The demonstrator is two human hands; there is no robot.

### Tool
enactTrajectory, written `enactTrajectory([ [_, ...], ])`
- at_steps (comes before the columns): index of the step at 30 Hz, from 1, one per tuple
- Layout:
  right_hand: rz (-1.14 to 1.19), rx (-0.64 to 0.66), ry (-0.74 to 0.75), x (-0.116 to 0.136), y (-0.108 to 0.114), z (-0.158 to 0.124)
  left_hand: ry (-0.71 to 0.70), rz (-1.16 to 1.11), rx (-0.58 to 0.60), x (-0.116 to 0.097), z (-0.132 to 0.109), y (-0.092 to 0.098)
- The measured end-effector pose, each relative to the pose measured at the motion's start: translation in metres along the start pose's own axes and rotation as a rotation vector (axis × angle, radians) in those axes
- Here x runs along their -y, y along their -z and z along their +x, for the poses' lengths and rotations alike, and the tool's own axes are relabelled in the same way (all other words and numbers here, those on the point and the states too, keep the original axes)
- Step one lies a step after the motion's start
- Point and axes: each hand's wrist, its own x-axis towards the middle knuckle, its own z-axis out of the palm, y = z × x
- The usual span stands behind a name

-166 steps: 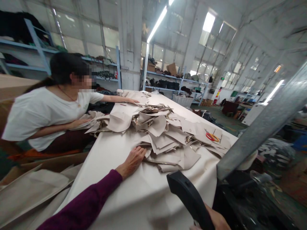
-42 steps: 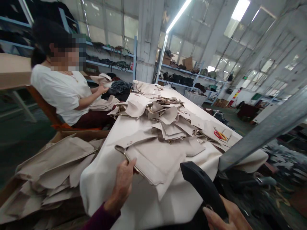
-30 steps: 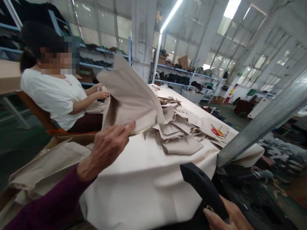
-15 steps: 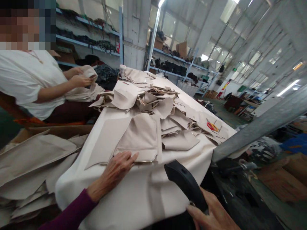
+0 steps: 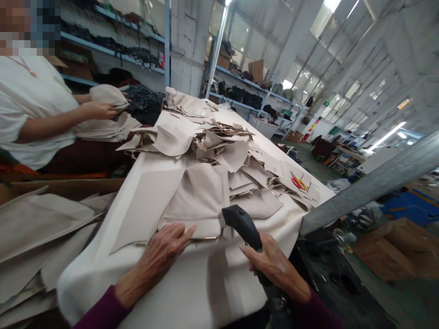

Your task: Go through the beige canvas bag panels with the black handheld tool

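A beige leather-like panel with a zip along its near edge lies on the white-covered table. My left hand rests on the panel's near left edge, fingers stretched out flat and pressing it down. In my right hand is a black curved tool, the fingers wrapped round its handle. The tool's broad head is at the panel's near right corner; whether it touches cannot be made out.
Piled beige pieces lie farther back on the table, with red-and-yellow-handled scissors at the right. More panels fill a box at left. A co-worker holds beige pieces. A grey metal post slants across the right.
My right hand has brought the black tool up and left to the panel's corner. My left hand stays on the panel. The view has shifted slightly. The co-worker's hands and pieces have moved.
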Motion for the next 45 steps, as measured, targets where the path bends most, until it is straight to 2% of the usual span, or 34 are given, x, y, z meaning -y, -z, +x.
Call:
enactTrajectory([
  [4, -0.037, 0.03, -0.018, 0.008, 0.017, -0.019, 0.021, -0.009, 0.034, -0.001, 0.001, 0.003],
  [7, -0.042, 0.039, -0.02, 0.007, 0.018, -0.029, 0.011, -0.01, 0.025, -0.001, 0.0, 0.003],
  [12, -0.015, 0.14, 0.034, -0.003, 0.005, -0.007, 0.016, -0.016, 0.049, 0.0, 0.0, 0.002],
  [16, -0.056, 0.137, 0.045, 0.001, 0.0, 0.014, 0.002, -0.005, 0.027, 0.001, 0.001, 0.001],
  [23, -0.016, 0.214, 0.019, 0.005, 0.009, -0.005, -0.007, -0.017, 0.002, 0.001, 0.001, 0.001],
  [27, -0.05, 0.237, 0.024, 0.008, 0.006, 0.006, 0.005, -0.018, 0.017, 0.002, 0.001, 0.001],
  [31, -0.03, 0.087, 0.076, 0.009, 0.003, 0.025, 0.025, -0.024, 0.016, 0.0, 0.001, -0.001],
  [33, -0.007, 0.023, 0.061, 0.011, 0.009, 0.023, 0.038, -0.028, 0.027, -0.005, 0.001, 0.002],
  [35, -0.003, 0.017, 0.05, 0.014, 0.02, 0.012, 0.053, -0.048, 0.058, -0.01, 0.003, 0.011],
  [38, -0.036, 0.036, 0.041, 0.02, 0.032, -0.009, 0.131, -0.064, 0.093, -0.011, 0.012, 0.037],
  [41, -0.072, 0.05, 0.031, 0.021, 0.031, -0.022, 0.36, 0.057, 0.063, 0.005, 0.026, 0.063],
  [43, -0.071, 0.079, 0.035, 0.018, 0.023, -0.025, 0.521, 0.141, 0.107, 0.024, 0.033, 0.068],
  [45, -0.065, 0.124, 0.04, 0.015, 0.014, -0.025, 0.596, 0.102, 0.207, 0.044, 0.035, 0.063],
])
